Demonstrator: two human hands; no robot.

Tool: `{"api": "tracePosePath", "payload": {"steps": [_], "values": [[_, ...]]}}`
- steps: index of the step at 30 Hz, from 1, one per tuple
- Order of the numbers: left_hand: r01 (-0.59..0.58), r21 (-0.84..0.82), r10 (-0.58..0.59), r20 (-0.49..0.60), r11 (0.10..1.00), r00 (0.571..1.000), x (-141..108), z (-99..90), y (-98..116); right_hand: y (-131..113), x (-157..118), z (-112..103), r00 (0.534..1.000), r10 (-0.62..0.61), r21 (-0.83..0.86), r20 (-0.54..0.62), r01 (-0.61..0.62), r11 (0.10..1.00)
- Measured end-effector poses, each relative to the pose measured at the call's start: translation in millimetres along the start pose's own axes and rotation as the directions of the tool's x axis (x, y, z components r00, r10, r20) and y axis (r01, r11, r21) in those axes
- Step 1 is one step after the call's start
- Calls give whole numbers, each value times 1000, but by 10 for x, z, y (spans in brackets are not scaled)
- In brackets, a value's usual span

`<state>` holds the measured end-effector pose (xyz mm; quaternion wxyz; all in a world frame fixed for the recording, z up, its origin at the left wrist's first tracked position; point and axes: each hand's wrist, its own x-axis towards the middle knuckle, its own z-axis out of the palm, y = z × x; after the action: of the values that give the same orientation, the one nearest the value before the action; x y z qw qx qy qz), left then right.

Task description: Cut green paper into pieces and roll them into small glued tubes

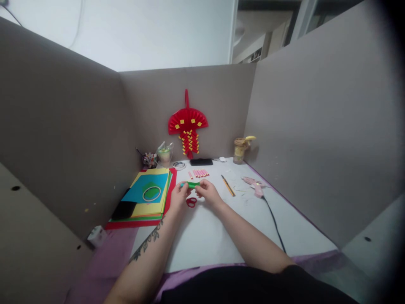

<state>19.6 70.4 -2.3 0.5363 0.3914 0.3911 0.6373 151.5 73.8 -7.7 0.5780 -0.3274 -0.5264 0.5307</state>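
Between my two hands is a small strip of green paper, held above the white tabletop. My left hand pinches its left end, where a bit of blue-green shows at the fingertips. The right end sits in the closed fingers of my right hand. Just below lies a pair of scissors with red handles, its blades hidden behind my left hand. Several small pink paper rolls lie in a row beyond my hands.
Coloured paper sheets are stacked at left with a ring on top. At right lie a utility knife and a corded pink glue gun. A phone, a drink cup and a red fan-shaped hanging are at the back.
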Motion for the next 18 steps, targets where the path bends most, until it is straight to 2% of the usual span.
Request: {"api": "tracePosePath", "payload": {"steps": [4, 8, 10, 12, 14, 16, 18], "values": [[30, -110, -25, 45, 994, 999, -21, 3, 17, 83, -57, 127, 999, 43, -57, -6, -44, 997], [104, -56, -93, 170, 993, 981, -58, 45, -24, 174, -50, 170, 994, 101, -29, -35, -102, 994], [74, -23, -69, 164, 997, 984, -53, 48, -22, 171, -30, 124, 997, 69, -98, -14, -70, 993], [-1, 67, -8, 130, 998, 991, -36, 24, 12, 125, -4, 48, 999, -3, -215, -32, -4, 977], [-49, 234, 11, 160, 971, 987, -23, -23, 67, 53, 25, -38, 991, -91, -299, -98, 58, 952], [-58, 386, -46, 253, 921, 966, -26, -73, 125, -17, 51, -110, 983, -129, -308, -134, 83, 948], [-60, 464, -109, 328, 884, 939, -45, -109, 169, -61, 70, -159, 993, -97, -279, -65, 75, 957]]}}
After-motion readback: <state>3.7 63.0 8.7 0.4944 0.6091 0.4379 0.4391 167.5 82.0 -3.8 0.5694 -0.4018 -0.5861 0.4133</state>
